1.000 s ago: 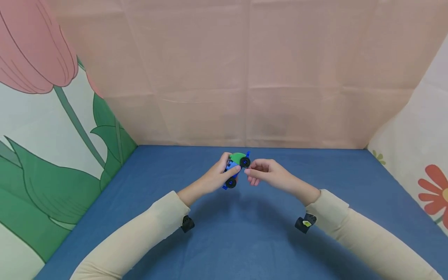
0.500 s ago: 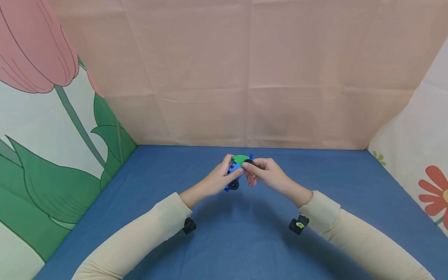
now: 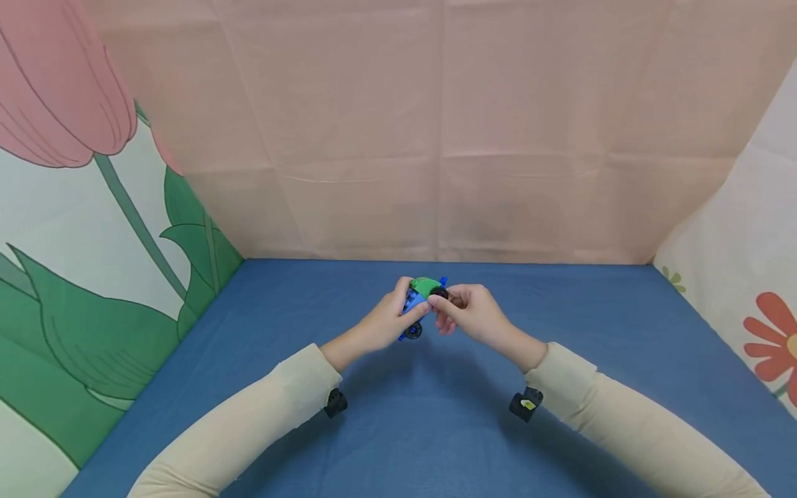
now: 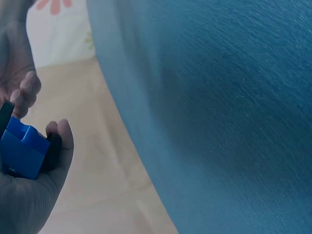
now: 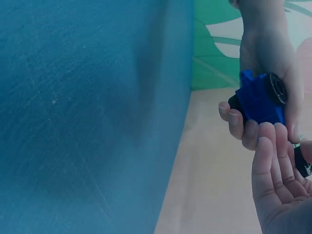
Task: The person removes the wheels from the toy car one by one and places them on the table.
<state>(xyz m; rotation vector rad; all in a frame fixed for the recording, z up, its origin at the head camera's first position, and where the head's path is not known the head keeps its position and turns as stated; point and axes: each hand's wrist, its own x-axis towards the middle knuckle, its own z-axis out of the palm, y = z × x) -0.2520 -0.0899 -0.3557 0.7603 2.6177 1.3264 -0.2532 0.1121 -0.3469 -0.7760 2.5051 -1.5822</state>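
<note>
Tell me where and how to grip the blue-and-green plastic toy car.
Probably by its blue middle, from the left, where the left hand grips: that part lies between round black wheels, which might turn; the right hand occupies the right.

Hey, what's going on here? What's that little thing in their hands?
Someone is holding a small blue and green toy car up above a blue surface. The left hand grips the car's body, and the right hand pinches at the black wheel by the green part. I can't tell whether they're turning that wheel or fixing it on.
</note>
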